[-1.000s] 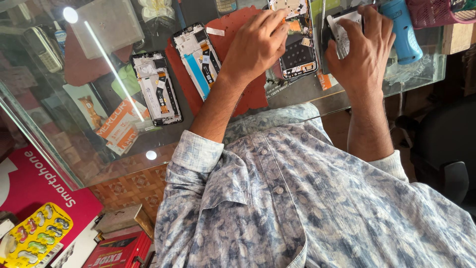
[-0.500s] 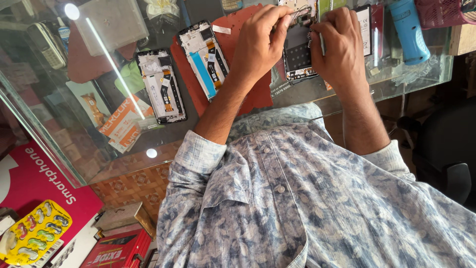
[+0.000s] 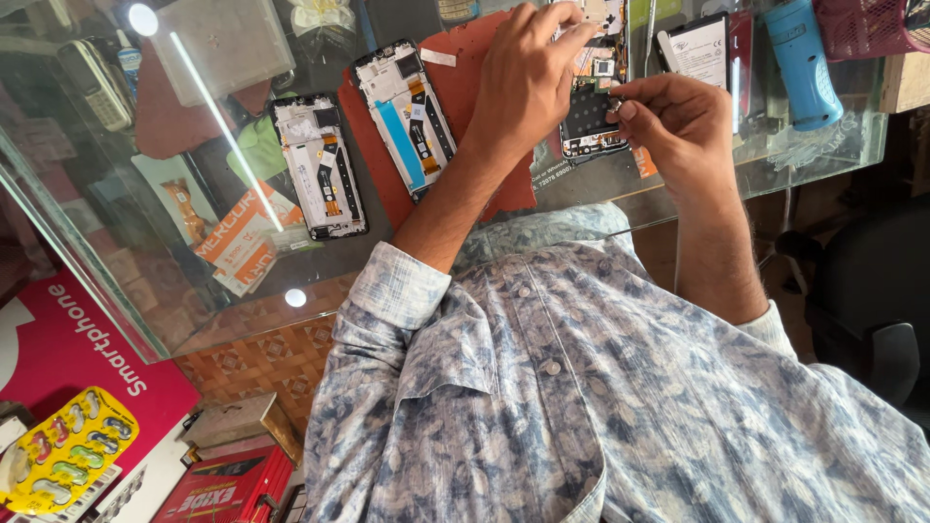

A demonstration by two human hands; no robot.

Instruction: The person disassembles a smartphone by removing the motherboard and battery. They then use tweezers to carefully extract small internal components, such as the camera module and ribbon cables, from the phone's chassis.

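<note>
An opened phone [image 3: 593,116] with its circuit board showing lies at the far side of the glass counter [image 3: 678,194], partly on a red mat [image 3: 465,77]. My left hand [image 3: 528,87] rests on the phone's upper part, fingers curled down onto it and hiding part of the board. My right hand [image 3: 678,126] is just right of the phone and pinches a small metal piece [image 3: 614,103] at the phone's edge; what the piece is I cannot make out. Both forearms reach out of my blue patterned shirt sleeves.
Two more opened phone frames [image 3: 320,165] [image 3: 407,116] lie to the left. A black battery with a white label [image 3: 699,48], a blue tool [image 3: 799,63] and a pink basket [image 3: 872,24] stand at the right. A black chair [image 3: 872,320] is beside me. Boxes sit under the glass.
My right hand has come left from the things by the blue tool to the opened phone and now pinches at its edge. My left hand has stayed on the phone.
</note>
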